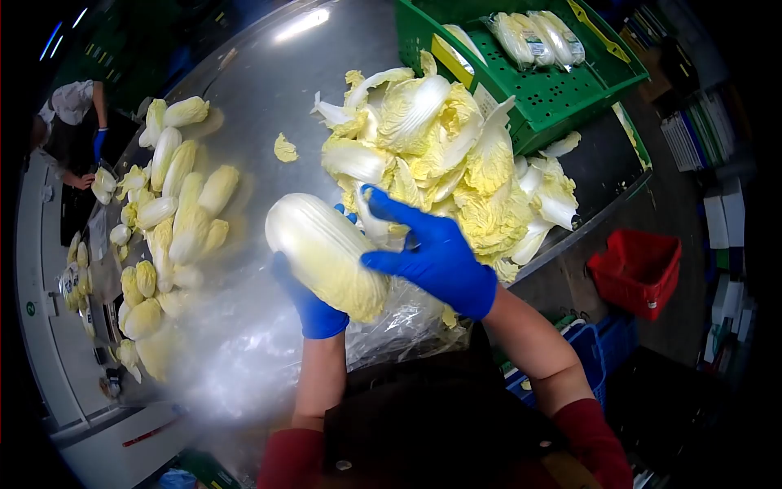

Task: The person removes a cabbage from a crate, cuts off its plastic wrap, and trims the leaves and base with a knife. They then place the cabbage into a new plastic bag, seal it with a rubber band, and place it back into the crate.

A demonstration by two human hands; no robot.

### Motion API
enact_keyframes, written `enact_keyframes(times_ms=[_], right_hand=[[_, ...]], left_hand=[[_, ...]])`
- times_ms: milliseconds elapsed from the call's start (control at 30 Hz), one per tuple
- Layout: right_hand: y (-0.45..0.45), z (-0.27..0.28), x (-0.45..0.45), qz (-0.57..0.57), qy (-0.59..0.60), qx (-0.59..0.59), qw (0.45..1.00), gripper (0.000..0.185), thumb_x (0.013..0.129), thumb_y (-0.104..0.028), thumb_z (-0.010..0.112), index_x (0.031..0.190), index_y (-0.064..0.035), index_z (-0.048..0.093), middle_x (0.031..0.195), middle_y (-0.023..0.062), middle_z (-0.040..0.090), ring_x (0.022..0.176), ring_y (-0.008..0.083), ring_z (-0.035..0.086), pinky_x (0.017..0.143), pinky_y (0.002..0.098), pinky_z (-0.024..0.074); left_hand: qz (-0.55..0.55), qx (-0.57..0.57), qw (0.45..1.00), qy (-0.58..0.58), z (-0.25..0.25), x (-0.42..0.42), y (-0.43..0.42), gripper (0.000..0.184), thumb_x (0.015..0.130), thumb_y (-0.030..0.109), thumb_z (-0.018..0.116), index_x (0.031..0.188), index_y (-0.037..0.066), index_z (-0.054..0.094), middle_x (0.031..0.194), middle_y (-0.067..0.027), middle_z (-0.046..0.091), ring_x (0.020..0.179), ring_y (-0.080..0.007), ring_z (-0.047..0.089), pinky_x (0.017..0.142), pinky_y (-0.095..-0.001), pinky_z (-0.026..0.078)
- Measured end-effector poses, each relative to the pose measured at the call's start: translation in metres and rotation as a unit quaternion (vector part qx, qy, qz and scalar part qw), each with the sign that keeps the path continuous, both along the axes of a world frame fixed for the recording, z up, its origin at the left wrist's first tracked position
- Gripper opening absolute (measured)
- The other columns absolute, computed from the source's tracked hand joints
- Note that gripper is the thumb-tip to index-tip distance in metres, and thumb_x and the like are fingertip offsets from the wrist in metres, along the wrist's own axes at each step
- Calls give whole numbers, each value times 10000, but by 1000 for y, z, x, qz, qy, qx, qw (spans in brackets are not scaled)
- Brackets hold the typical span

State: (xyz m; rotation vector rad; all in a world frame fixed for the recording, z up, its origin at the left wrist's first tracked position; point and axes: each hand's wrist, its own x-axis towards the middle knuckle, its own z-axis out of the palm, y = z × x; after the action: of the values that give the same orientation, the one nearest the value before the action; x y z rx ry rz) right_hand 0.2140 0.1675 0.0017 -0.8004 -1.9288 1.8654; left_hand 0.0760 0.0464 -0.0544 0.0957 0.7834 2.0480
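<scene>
A napa cabbage [326,253], white at one end and pale yellow at the other, is tilted in front of me above the table. My left hand [314,306], in a blue glove, holds it from below, with blue fingertips showing past its far side. My right hand [440,257], also gloved in blue, is at the cabbage's right side. Its thumb and forefinger are spread apart, the thumb at the cabbage's edge. A white leaf piece [373,218] shows between them; I cannot tell whether the fingers touch it. Beyond lies a heap of loose cabbage leaves [440,138].
Several whole cabbages [183,196] lie left on the metal table [269,90]. Clear plastic film [244,350] covers the near part. A green crate [554,98] holds wrapped cabbages [533,39]. A red bin [635,273] stands right. Another person [73,122] works at far left.
</scene>
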Motion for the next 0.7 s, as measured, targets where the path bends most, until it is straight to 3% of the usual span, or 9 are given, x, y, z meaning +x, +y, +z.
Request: enact_keyframes(times_ms=[33,100,200,300,400,500,600,667,700], right_hand=[[-5,-13,-5,6,58,40,998,761,773,-355,791,1364,9,478,1255,184,609,1105,213,617,941,320,472],[-6,-17,-6,44,32,67,996,700,773,-223,805,1363,-11,491,1297,147,592,1114,148,588,934,293,489],[-1,-16,-3,69,44,67,994,709,793,-320,756,1369,-14,479,1216,191,631,1069,245,645,908,346,494],[2,-9,-2,85,32,60,994,693,792,-273,731,1379,-18,464,1188,204,637,1019,271,665,880,349,510],[-4,-20,-7,59,60,114,990,696,789,-237,705,1395,-21,439,1163,222,637,963,309,675,853,356,522],[-6,-17,-9,77,6,116,990,703,786,-219,682,1409,-30,418,1130,222,645,928,335,674,825,371,529],[-7,-18,-12,70,8,157,985,725,797,-276,704,1416,-37,411,1091,222,655,883,326,682,807,378,531],[-4,-28,-12,64,55,175,981,779,780,-244,756,1446,-81,385,1044,183,679,830,249,692,793,342,532],[-1,-31,-12,62,78,183,978,812,771,-228,782,1461,-104,372,1020,164,692,804,210,697,785,325,533]], left_hand=[[-23,4,1000,18,-1,3,-2,842,877,688,383,1475,105,276,1421,-172,425,1273,-329,464,1054,-490,396],[-13,-23,999,43,0,6,-4,876,848,674,437,1481,95,264,1450,-159,386,1304,-325,433,1071,-492,378],[-18,-34,996,85,1,1,-7,864,839,629,491,1479,93,267,1450,-148,384,1313,-317,425,1075,-494,377],[-3,-28,995,98,-1,2,-7,885,806,570,583,1473,80,271,1441,-159,390,1305,-324,431,1067,-491,391],[19,-37,998,56,4,3,-5,944,690,446,690,1447,30,310,1397,-187,439,1254,-349,472,1073,-465,398],[4,-56,997,50,3,1,-9,943,682,423,696,1445,23,311,1383,-193,453,1249,-354,476,1075,-461,396],[6,-68,993,100,0,-1,-9,928,710,484,669,1442,29,324,1367,-198,470,1227,-353,496,1055,-479,412],[-84,101,991,-35,0,-7,-5,901,758,546,610,1444,37,325,1363,-206,472,1203,-354,513,1028,-494,433],[-64,76,994,-45,0,-9,-9,852,828,601,522,1445,48,323,1366,-195,470,1195,-354,520,1009,-494,444]])
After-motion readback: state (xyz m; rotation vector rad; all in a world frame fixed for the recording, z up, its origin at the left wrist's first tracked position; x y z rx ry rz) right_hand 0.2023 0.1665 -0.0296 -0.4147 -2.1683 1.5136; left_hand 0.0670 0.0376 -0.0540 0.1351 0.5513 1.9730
